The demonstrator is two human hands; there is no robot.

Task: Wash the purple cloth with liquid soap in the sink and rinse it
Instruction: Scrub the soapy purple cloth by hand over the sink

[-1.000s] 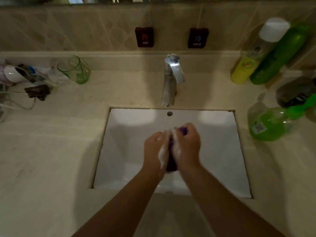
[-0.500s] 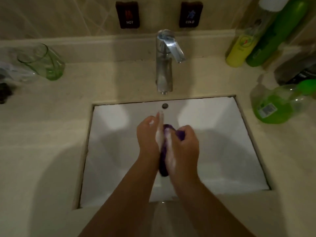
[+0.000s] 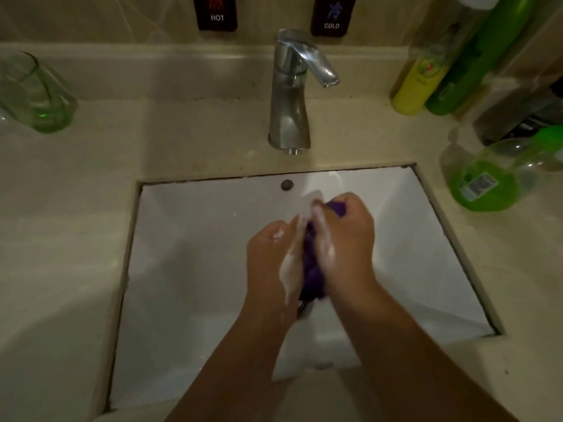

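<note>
The purple cloth is bunched between my two hands over the white sink. My left hand grips it from the left, white suds along its inner edge. My right hand holds it from the right with fingers curled over its top, foam on the knuckles. Most of the cloth is hidden; only a strip between the palms and a tip by the right fingers show. The chrome tap stands behind the sink with no water visible. A clear bottle of green liquid soap lies at the right.
A green glass stands at the back left of the beige counter. Yellow and green bottles and a dark bottle crowd the back right corner. HOT and COLD labels are on the wall.
My right hand has slid forward along the cloth while my left hand has drawn back, a rubbing motion. The camera has moved closer and tilted down.
</note>
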